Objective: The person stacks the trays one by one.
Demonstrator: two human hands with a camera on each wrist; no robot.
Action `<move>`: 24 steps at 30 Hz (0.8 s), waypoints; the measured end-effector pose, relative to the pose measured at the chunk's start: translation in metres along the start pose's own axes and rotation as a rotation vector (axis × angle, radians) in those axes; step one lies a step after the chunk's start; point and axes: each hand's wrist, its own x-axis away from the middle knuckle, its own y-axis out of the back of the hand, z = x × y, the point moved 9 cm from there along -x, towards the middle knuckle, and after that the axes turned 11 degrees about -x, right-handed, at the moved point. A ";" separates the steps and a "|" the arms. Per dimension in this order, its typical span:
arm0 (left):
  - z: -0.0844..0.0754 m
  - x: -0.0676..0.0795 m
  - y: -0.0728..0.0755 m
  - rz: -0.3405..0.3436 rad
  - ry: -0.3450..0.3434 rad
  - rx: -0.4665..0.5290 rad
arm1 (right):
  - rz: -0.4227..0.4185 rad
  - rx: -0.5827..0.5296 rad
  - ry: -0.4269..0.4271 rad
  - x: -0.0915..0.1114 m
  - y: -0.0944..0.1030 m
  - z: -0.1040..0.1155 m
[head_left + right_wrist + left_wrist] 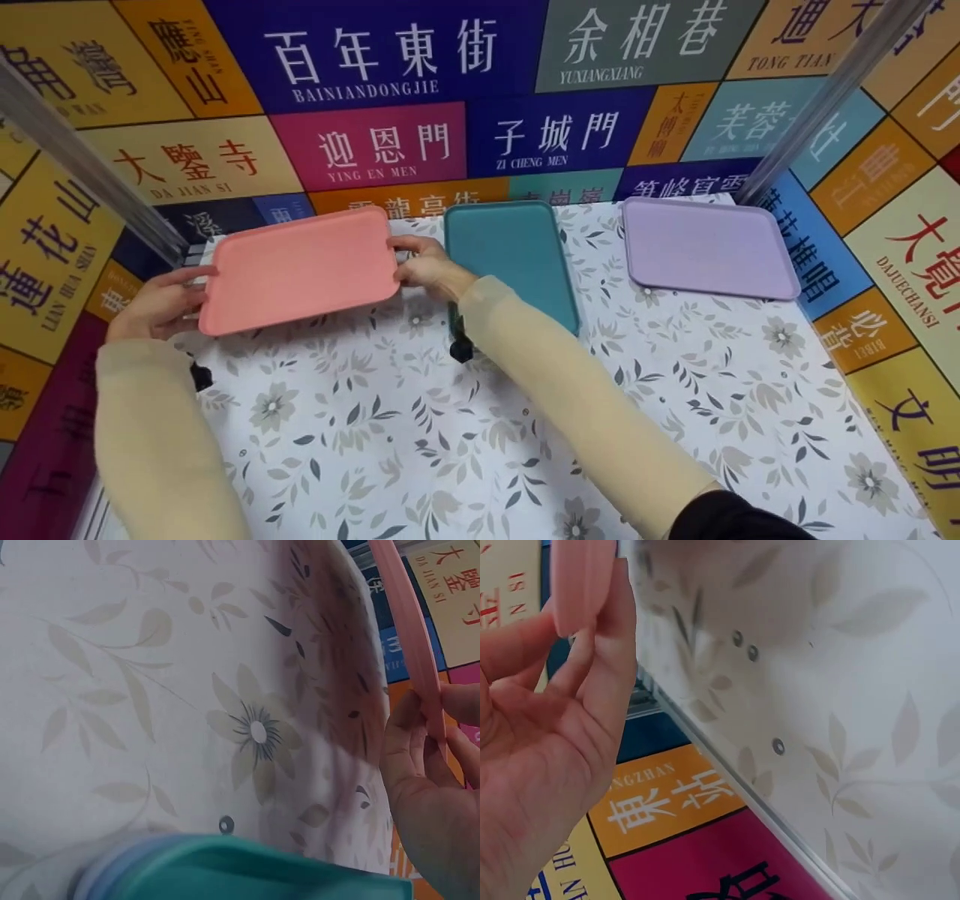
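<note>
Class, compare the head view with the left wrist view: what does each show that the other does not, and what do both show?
Only the head view: the right hand, the green tray and the purple tray.
Only the left wrist view: the palm of the left hand and the second large character on the orange sign.
Both: the left hand holding the pink tray, and the leaf-patterned table.

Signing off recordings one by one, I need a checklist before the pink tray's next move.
Left grip on left edge of pink rectangular plastic-looking tray: ok.
Right grip on its right edge: ok.
Pink tray empty: ok.
Pink tray held above white floral-patterned tabletop: ok.
Beige right sleeve clear of teal rectangular tray: cannot tell; they overlap in head view.
Lavender rectangular tray apart from others: ok.
</note>
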 end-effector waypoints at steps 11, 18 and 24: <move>-0.037 0.026 -0.026 0.072 -0.154 0.428 | 0.013 -0.105 0.069 0.028 0.028 0.023; -0.053 0.030 -0.050 0.133 -0.270 0.557 | 0.035 -0.118 0.096 0.046 0.055 0.033; -0.061 0.025 -0.076 0.159 -0.342 0.576 | 0.060 -0.160 0.138 0.062 0.076 0.040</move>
